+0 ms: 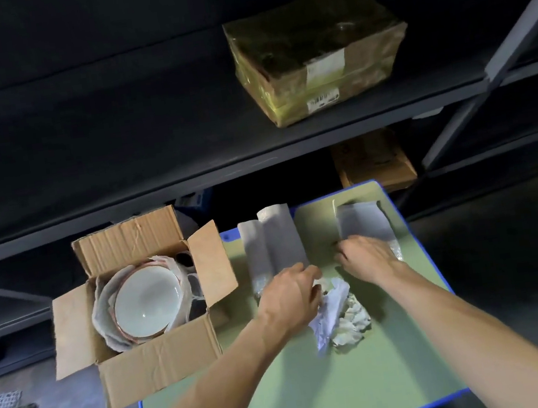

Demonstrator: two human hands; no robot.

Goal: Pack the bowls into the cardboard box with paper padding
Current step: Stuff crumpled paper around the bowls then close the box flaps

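One box (158,361), one visible bowl (147,305), two grey sheets (276,240) (363,221), one crumpled wad (342,318)

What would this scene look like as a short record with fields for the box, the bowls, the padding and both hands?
box: cardboard box, flaps open, at the left edge of the green table
bowls: white bowl on top inside the box, paper around it; any beneath cannot be counted
padding: crumpled white paper and two grey sheets on the table
hands: left hand grips the crumpled white paper; right hand rests on the right-hand grey sheet, grip unclear
shelf: taped box
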